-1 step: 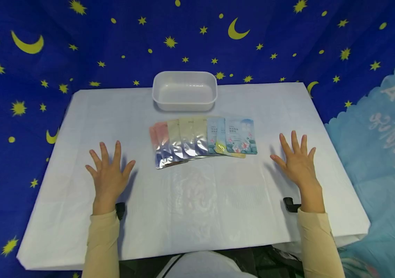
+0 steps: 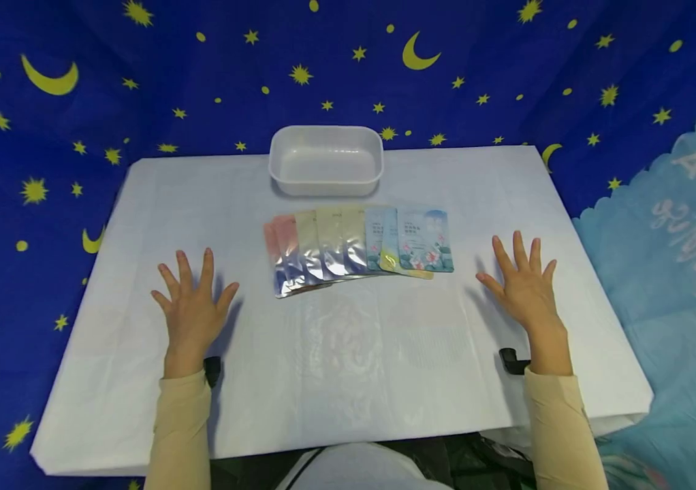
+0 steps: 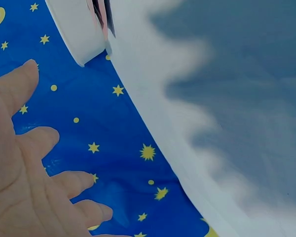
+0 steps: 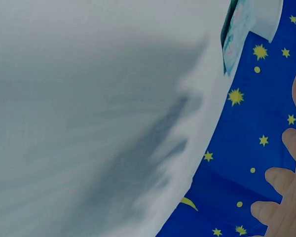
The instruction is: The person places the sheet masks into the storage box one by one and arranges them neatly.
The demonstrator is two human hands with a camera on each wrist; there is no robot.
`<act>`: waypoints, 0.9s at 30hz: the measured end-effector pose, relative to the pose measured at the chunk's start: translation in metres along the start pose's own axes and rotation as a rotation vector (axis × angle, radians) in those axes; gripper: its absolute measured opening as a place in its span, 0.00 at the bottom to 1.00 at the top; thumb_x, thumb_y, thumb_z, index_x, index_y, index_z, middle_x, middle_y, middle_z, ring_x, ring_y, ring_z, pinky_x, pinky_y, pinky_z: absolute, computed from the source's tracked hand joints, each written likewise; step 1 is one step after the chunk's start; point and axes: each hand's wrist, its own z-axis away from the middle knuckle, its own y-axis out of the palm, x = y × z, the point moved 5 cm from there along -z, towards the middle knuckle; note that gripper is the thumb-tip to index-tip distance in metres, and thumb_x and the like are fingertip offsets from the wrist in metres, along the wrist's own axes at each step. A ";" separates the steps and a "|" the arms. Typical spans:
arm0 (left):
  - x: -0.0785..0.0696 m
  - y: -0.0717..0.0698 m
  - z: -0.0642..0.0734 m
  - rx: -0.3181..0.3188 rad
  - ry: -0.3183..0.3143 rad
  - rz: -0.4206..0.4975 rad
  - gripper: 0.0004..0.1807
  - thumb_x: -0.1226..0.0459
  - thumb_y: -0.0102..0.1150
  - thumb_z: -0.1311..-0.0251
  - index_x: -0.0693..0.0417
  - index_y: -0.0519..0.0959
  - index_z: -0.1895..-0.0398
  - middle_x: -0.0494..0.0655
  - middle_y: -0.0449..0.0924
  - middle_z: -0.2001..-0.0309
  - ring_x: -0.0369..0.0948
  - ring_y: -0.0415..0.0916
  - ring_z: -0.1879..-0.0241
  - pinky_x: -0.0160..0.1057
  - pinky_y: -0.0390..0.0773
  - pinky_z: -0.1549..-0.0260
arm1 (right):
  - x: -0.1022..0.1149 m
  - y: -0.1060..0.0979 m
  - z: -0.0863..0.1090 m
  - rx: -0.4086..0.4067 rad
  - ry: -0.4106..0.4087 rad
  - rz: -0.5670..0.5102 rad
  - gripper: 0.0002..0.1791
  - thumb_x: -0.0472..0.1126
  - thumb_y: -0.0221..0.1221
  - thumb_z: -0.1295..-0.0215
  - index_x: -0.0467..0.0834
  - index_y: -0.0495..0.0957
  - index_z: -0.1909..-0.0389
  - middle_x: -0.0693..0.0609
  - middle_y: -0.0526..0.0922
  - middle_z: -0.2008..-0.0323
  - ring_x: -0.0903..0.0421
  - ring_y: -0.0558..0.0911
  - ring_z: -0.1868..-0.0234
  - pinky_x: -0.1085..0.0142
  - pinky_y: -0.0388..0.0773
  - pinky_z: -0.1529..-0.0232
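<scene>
My left hand (image 2: 191,313) hovers over the left side of the table, palm down with fingers spread, holding nothing. Over the right side, my right hand (image 2: 527,289) is likewise spread and holds nothing. Between them lies an overlapping row of flat sachets: pink-and-silver sachets (image 2: 289,245) at the left, cream-and-silver sachets (image 2: 329,238) in the middle, and light blue floral sachets (image 2: 426,241) at the right. Both hands are apart from the row. The left wrist view shows the left fingers (image 3: 39,140) extended; in the right wrist view the right fingers (image 4: 281,180) appear at the edge.
Behind the sachets, a white rectangular plastic tub (image 2: 326,185) stands at the table's back edge with nothing in it. A white cloth covers the table (image 2: 348,367). Blue star-and-moon fabric (image 2: 348,75) hangs behind, and a light blue cloth (image 2: 679,292) hangs at the right.
</scene>
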 end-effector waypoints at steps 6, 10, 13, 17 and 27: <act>0.003 -0.003 -0.004 -0.016 0.005 0.001 0.40 0.46 0.47 0.29 0.50 0.46 0.21 0.71 0.30 0.24 0.73 0.21 0.29 0.84 0.35 0.42 | 0.003 -0.003 -0.006 -0.006 -0.001 -0.001 0.44 0.66 0.46 0.30 0.53 0.42 0.21 0.39 0.34 0.22 0.32 0.28 0.25 0.23 0.32 0.36; 0.003 -0.007 -0.007 -0.039 0.018 0.006 0.40 0.48 0.48 0.29 0.51 0.47 0.21 0.72 0.31 0.25 0.73 0.22 0.29 0.84 0.35 0.43 | 0.005 -0.006 -0.008 -0.026 -0.002 -0.011 0.44 0.68 0.45 0.30 0.52 0.42 0.21 0.38 0.35 0.22 0.29 0.31 0.25 0.22 0.33 0.36; 0.002 -0.011 -0.013 -0.060 0.034 0.016 0.40 0.49 0.50 0.29 0.52 0.48 0.22 0.73 0.31 0.25 0.73 0.22 0.29 0.84 0.36 0.43 | 0.006 -0.006 -0.009 -0.035 -0.004 -0.026 0.44 0.67 0.45 0.30 0.51 0.42 0.21 0.37 0.36 0.23 0.28 0.33 0.26 0.22 0.33 0.36; 0.001 -0.013 -0.029 -0.067 0.047 0.031 0.40 0.49 0.49 0.29 0.52 0.47 0.21 0.72 0.31 0.25 0.72 0.22 0.28 0.84 0.36 0.42 | 0.006 -0.006 -0.008 -0.050 -0.008 -0.037 0.44 0.66 0.47 0.30 0.51 0.43 0.21 0.36 0.37 0.23 0.28 0.33 0.26 0.22 0.33 0.36; -0.010 0.000 -0.104 0.048 0.006 0.062 0.40 0.45 0.39 0.26 0.49 0.38 0.21 0.67 0.25 0.24 0.67 0.18 0.27 0.79 0.34 0.37 | 0.004 -0.002 -0.003 -0.077 -0.022 -0.050 0.44 0.62 0.51 0.30 0.49 0.45 0.22 0.35 0.39 0.23 0.28 0.35 0.25 0.22 0.35 0.36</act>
